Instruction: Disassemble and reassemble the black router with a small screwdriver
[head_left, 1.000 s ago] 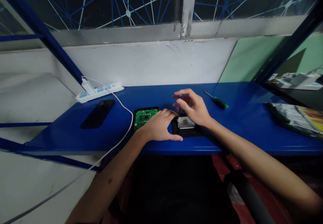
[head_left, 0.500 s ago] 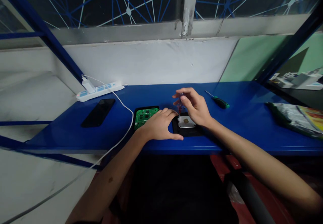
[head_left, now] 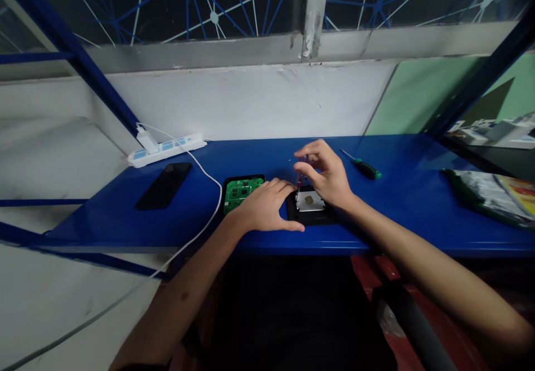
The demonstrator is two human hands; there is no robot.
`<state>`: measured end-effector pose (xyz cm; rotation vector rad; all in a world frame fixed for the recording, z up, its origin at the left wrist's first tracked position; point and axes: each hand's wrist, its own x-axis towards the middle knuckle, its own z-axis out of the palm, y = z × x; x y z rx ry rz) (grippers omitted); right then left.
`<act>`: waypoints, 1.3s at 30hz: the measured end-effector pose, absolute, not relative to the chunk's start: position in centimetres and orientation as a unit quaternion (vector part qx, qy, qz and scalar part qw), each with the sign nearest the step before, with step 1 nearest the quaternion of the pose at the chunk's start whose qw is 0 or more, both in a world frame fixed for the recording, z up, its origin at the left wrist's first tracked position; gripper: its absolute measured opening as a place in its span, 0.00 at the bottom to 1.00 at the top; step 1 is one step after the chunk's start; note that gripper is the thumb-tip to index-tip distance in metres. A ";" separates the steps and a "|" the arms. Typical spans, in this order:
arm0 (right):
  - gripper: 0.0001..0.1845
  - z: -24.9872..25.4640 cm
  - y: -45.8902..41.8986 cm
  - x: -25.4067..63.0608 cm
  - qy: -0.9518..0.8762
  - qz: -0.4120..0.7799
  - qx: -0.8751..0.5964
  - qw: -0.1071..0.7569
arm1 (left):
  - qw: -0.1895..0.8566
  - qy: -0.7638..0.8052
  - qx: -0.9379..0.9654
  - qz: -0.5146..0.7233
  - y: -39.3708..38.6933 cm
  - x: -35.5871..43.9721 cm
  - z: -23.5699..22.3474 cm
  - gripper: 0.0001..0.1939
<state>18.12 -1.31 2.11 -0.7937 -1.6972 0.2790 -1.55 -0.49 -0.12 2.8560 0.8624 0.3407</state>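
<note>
In my right hand point(head_left: 326, 173) is a small screwdriver point(head_left: 299, 181) with a clear purplish-red handle, held upright between thumb and fingers. Its tip meets the left part of a silver metal plate point(head_left: 314, 206) that bears a small tan square. The plate sits in a black casing point(head_left: 320, 219) on the desk. My left hand point(head_left: 267, 206) lies with thumb and fingers spread at the casing's left edge, holding nothing between them. Partly behind that hand is a green circuit board point(head_left: 238, 191) in a black shell.
A green-and-black screwdriver point(head_left: 364, 167) lies on the blue desk point(head_left: 401, 215) to the right. Farther right is a shiny plastic packet point(head_left: 489, 193). On the left are a black phone point(head_left: 164, 186), a power strip point(head_left: 169, 149) and a white cable point(head_left: 214, 180) running over the desk edge.
My right hand shifts slightly, its fingers re-forming around the screwdriver handle while the tip stays at the plate's left part. My left hand keeps its place on the casing.
</note>
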 end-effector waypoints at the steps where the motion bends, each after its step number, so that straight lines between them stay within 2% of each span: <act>1: 0.08 2.1 -1.3 18.1 -0.724 0.122 -0.342 0.586 | 0.069 0.286 0.949 0.114 -0.5 -1.5 -0.1 0.48; 8: 0.13 2.3 -1.9 18.1 -0.717 0.206 -0.348 0.568 | 0.071 0.283 0.950 0.114 -0.4 -1.5 -0.4 0.46; 16: 0.09 2.2 -1.7 18.0 -0.730 0.112 -0.353 0.575 | 0.062 0.283 0.950 0.116 -0.4 -1.6 -0.2 0.47; 23: 0.13 2.1 -1.9 18.0 -0.713 0.194 -0.351 0.576 | 0.070 0.281 0.950 0.113 -0.5 -1.6 -0.2 0.46; 39: 0.11 2.3 -1.7 18.2 -0.754 0.105 -0.328 0.559 | 0.064 0.279 0.950 0.124 -0.4 -1.6 -0.4 0.47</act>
